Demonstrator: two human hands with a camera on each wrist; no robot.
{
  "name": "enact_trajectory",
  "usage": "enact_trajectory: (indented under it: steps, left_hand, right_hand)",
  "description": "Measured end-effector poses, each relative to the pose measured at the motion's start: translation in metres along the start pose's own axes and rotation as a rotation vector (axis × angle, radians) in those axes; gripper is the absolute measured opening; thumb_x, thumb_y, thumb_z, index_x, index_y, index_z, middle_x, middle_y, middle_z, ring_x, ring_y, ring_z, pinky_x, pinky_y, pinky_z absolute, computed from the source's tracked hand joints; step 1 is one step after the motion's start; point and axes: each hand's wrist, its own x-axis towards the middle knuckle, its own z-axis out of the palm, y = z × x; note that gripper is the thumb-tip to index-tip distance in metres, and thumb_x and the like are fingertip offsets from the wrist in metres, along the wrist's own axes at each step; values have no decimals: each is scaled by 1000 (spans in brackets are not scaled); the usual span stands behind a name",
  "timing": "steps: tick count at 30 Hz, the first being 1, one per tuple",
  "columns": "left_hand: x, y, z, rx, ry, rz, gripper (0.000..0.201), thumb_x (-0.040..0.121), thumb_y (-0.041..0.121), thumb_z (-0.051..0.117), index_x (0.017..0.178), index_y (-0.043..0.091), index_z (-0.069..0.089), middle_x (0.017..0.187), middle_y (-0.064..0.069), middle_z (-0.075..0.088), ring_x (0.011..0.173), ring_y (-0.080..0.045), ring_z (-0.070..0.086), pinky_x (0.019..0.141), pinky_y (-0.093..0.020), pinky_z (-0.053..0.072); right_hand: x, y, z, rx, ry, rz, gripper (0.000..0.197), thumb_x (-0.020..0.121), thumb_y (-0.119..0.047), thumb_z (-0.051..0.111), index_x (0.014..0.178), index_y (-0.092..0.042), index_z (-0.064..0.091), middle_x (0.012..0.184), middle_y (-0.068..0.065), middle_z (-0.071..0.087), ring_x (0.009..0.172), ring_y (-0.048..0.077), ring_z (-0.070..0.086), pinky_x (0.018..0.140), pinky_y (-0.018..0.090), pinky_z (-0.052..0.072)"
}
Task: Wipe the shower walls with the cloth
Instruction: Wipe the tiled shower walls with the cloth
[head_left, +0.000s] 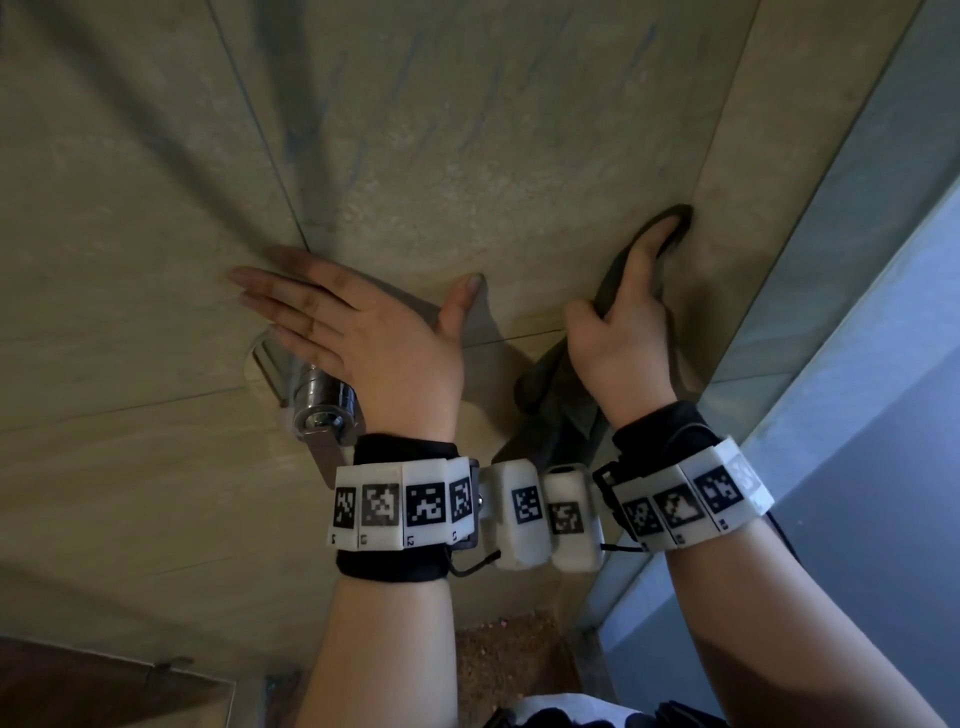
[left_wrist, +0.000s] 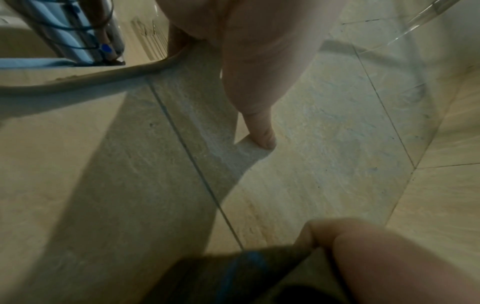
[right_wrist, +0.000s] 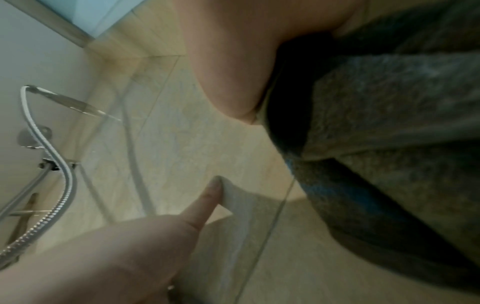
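Against the beige stone-look tiled shower wall, which fills most of the head view, both hands are raised side by side. Right of the wall a pale blue-grey glass panel meets it along a metal edge. Low on the wall, under the left hand, a round chrome shower valve sticks out. The dark grey terry cloth hangs down the wall from the right hand, whose fingers curl round it and press its upper fold to the tile, close to the glass panel. The left hand lies flat on the wall with straight fingers and the thumb spread toward the cloth, holding nothing. Both wrists wear white bands with black square markers.

Only the right wrist view shows a ribbed chrome shower hose with its handset further along the wall, and the cloth's rough pile up close. The left wrist view shows the left thumb tip touching the tile and a grout line beside it.
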Motion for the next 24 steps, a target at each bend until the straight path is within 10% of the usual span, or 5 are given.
enact_trajectory:
  steps: [2,6,13,20,24]
  left_hand:
    - [1,-1,0,-8,-4,5,139,67,88,43,144,-15,-10,149,-43,-13,142,-51,-12,117,-50,-7]
    - [1,-3,3,3,31,15,140,66,90,40,145,-15,-6,149,-43,-9,142,-52,-9,117,-49,-5]
    - [3,-3,5,-11,-2,2,142,59,93,26,146,-15,-6,149,-43,-11,142,-51,-11,117,-48,-7]
    - [2,-3,3,-27,4,23,141,62,92,29,145,-16,-7,148,-44,-11,141,-53,-11,116,-49,-7]
    - [1,-3,2,-21,9,17,140,65,91,38,145,-16,-7,149,-43,-11,142,-52,-11,117,-47,-7]
  right_hand:
    - [4,-9,-7,14,-4,-42,90,91,-12,50,151,-21,-16,91,-10,51,62,11,50,53,7,39]
    - [6,-21,-21,-27,-5,-125,88,91,-9,50,152,-21,-11,124,21,54,78,21,56,67,16,45]
    - [0,-3,-10,-174,-81,1,94,91,-15,49,147,-23,-26,75,5,55,64,24,58,67,42,56]
    - [10,-20,-10,-116,-90,-84,97,90,-13,52,147,-13,-26,75,-9,46,61,9,50,66,28,48]
    - [10,-23,-16,-154,-75,-168,95,87,-15,51,150,-21,-21,68,6,58,54,20,55,56,34,53]
